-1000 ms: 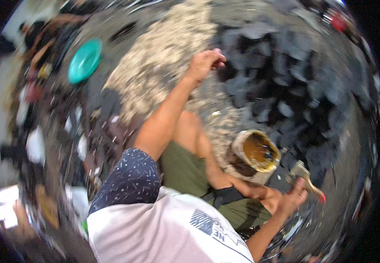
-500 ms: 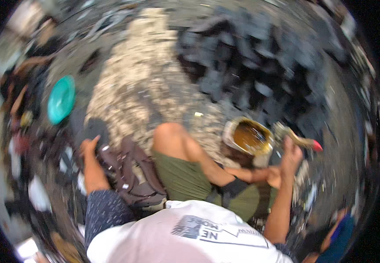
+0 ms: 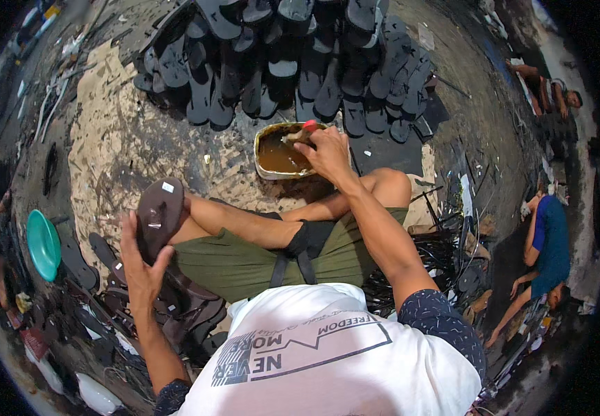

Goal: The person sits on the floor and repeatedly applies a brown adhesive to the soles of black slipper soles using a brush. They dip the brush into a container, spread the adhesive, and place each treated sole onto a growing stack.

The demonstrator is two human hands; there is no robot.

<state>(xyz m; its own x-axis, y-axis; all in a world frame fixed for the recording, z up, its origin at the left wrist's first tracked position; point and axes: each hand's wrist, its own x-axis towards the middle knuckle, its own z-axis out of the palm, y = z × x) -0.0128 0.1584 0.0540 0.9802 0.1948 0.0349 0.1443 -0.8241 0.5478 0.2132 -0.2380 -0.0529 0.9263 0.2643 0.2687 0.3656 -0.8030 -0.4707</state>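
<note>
Your left hand has a brown sole, long axis away from you, white-stickered; right hand grips a brush.

Around you spreads a grimy floor, a stained tan sheet lying on it left of the tub. Beyond the tub you have heaped dark sandals; far left of it, a green basin; to its right, nearer you, black strips.

Dark words stand on the white shirt; the brown sandal has a sticker too small for reading.
</note>
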